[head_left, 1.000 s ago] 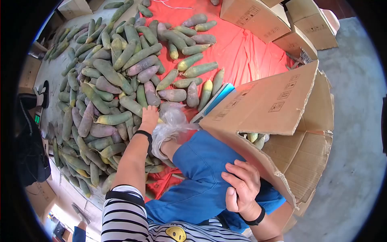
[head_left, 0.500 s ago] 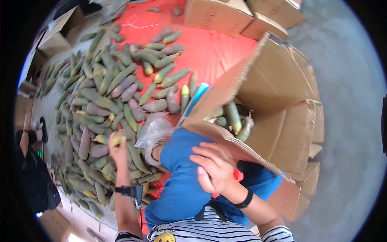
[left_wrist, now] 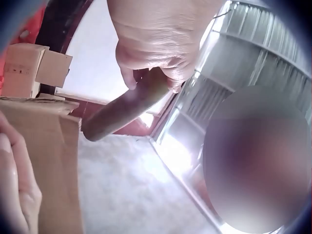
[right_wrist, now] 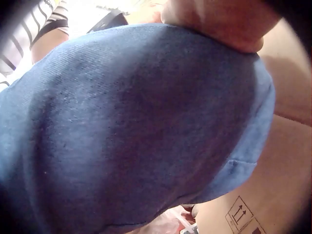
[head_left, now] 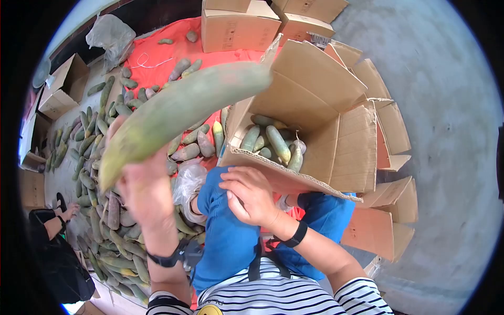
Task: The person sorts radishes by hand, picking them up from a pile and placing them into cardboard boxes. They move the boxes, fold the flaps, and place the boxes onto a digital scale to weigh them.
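My left hand (head_left: 149, 194) holds a long green radish (head_left: 184, 107) by its yellowish end, raised close to the head camera. The left wrist view has the same hand (left_wrist: 156, 36) at the top, its fingers and thumb round the radish (left_wrist: 119, 109). My right hand (head_left: 249, 193) rests on the blue-trousered knee (head_left: 218, 220), fingers relaxed; the right wrist view shows part of it (right_wrist: 219, 22) on the blue cloth (right_wrist: 126, 122). Beside the knee, an open cardboard box (head_left: 310, 71) has several radishes (head_left: 278, 143) at its bottom.
A large pile of radishes (head_left: 118, 252) covers the floor at left, partly on a red sheet (head_left: 149, 52). More cardboard boxes (head_left: 239, 31) stand behind and at right. A plastic bag (head_left: 189, 181) is round the foot. Another person (head_left: 52, 257) is at far left.
My left hand has risen from the pile with a radish and come nearer the camera. The view has shifted, and more of the box's inside shows. My right hand stays on the knee.
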Motion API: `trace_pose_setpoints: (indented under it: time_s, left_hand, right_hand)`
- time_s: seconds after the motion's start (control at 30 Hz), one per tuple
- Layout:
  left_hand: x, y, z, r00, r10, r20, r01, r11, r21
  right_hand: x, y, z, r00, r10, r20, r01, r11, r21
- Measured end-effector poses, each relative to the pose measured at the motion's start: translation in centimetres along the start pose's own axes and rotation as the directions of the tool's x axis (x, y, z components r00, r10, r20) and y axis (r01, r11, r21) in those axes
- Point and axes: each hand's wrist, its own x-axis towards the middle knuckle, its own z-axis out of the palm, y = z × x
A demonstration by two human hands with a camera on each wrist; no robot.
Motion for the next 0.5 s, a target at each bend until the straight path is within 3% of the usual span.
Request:
trace_pose_setpoints:
  time_s: [0.07,0.13,0.17,0.23,0.3,0.37,0.43,0.5]
  left_hand:
    - [0.9,-2.2,2.5,0.999,-0.045,-0.001,0.045,0.998,0.052]
    - [0.7,-3.3,4.5,0.961,-0.276,0.033,0.222,0.833,0.508]
    - [0.0,-3.5,4.4,0.955,-0.295,0.042,0.232,0.827,0.513]
    - [-2.0,-3.8,2.8,0.976,-0.184,-0.118,0.219,0.784,0.581]
    - [-4.8,-3.2,0.6,0.937,-0.235,-0.259,0.344,0.748,0.567]
    - [-8.1,-2.5,-2.7,0.907,-0.363,-0.215,0.402,0.588,0.702]
    - [-11.1,-1.4,-2.9,0.858,-0.482,-0.177,0.41,0.435,0.802]
    - [-12.9,-0.6,-1.9,0.875,-0.479,-0.066,0.28,0.39,0.877]
  right_hand:
    - [0.0,0.0,0.0,1.0,-0.015,-0.016,0.015,1.0,0.007]
    - [-0.1,-0.1,0.1,0.999,-0.007,-0.031,0.007,1.0,0.001]
    - [-0.2,-0.1,0.1,0.999,-0.014,-0.038,0.014,1.0,-0.005]
    - [-0.6,0.0,0.4,0.997,0.007,-0.078,-0.007,1.0,0.006]
    - [-0.8,0.1,0.3,0.997,0.022,-0.074,-0.018,0.999,0.05]
    - [-0.8,0.3,0.6,0.991,-0.009,-0.131,0.013,0.999,0.033]
    - [-1.0,0.5,0.8,0.981,-0.047,-0.19,0.058,0.997,0.052]
    - [-2.0,0.0,0.9,0.985,-0.009,-0.171,0.022,0.997,0.074]
